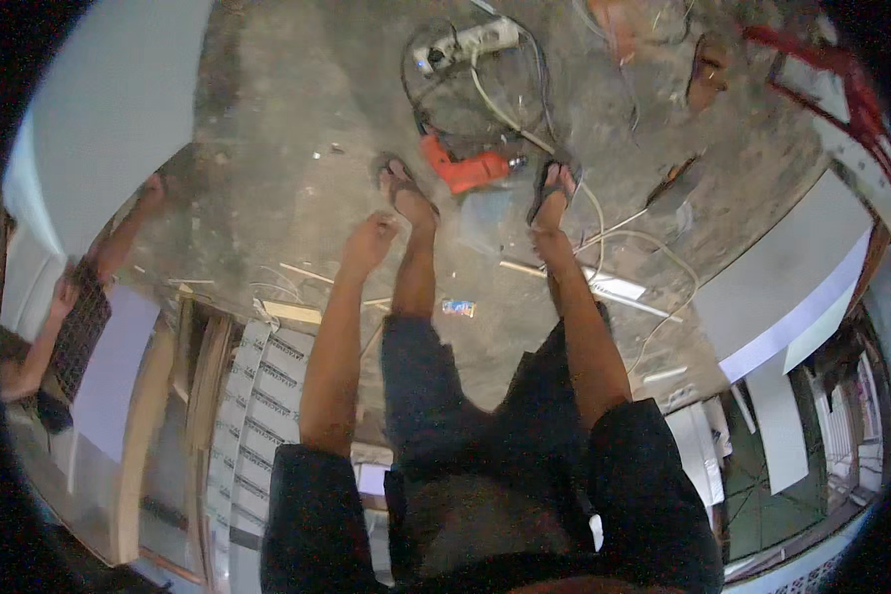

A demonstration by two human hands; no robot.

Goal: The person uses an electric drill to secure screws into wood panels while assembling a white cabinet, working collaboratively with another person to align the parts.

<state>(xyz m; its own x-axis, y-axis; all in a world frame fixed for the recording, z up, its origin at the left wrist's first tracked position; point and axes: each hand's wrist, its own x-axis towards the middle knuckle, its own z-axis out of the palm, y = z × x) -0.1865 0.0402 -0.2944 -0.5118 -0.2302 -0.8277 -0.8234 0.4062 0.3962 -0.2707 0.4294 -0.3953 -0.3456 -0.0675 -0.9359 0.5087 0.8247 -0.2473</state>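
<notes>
My left hand (368,244) hangs in front of my left shin, fingers curled together; whether something small is between them I cannot make out. My right hand (552,247) is just below my right foot, blurred, its fingers largely unclear. Ahead, between my sandalled feet, an orange corded power drill (463,170) lies on the concrete floor, its chuck pointing right. Its dark cord runs toward a white power strip (465,46) beyond. Neither hand touches the drill.
Pale cables (663,247) and thin strips (624,289) lie to the right. Large white panels (802,267) stand on both sides. At far left is another person (79,307) beside a panel. A red-framed object (841,74) stands far right. Boards (257,396) lean at lower left.
</notes>
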